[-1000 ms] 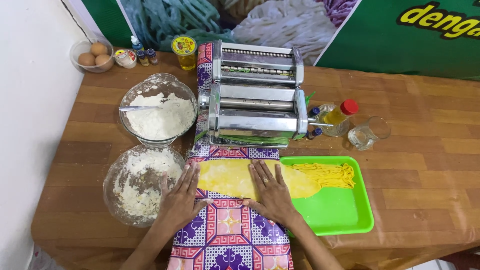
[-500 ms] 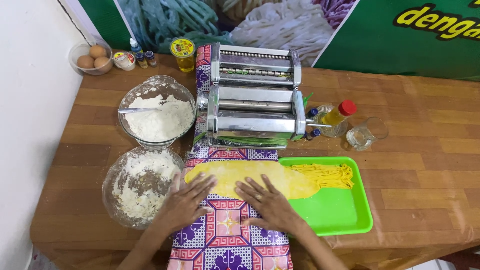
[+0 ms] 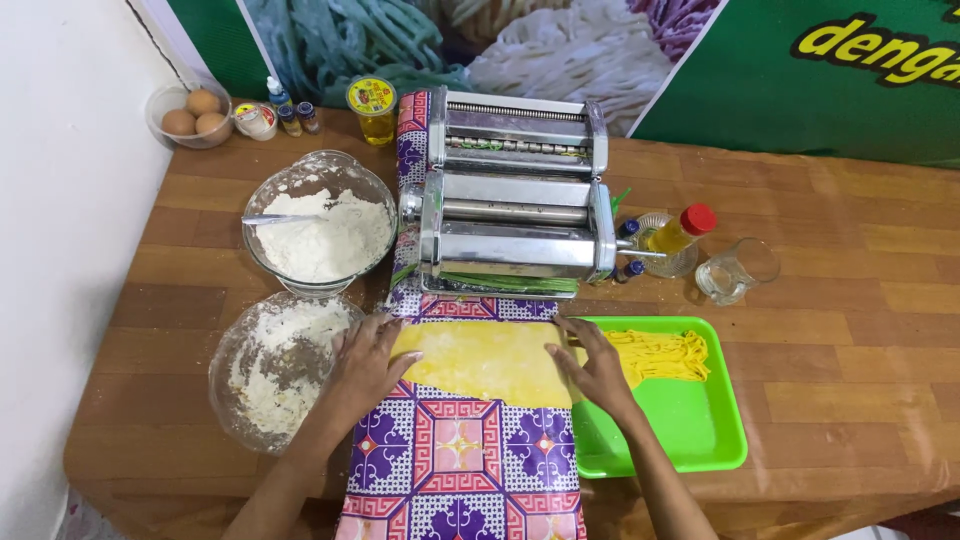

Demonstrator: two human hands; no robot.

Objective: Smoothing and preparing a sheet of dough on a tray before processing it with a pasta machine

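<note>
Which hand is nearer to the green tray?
Right. The right hand lies at the green tray edge; the left hand is across the dough sheet.

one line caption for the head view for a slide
Two hands, left and right, press a yellow dough sheet flat before a metal pasta machine.

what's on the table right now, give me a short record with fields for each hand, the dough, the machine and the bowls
left hand: left hand flat on the left end of the dough sheet, no grip closed
right hand: right hand flat on the sheet's right end
dough: yellow, flat, on a patterned cloth
machine: metal pasta machine just behind the sheet
tray: green tray holding cut yellow noodles
bowls: glass flour bowl with a spoon in it; second floury bowl beside the left hand
back corner: bowl of eggs
</note>
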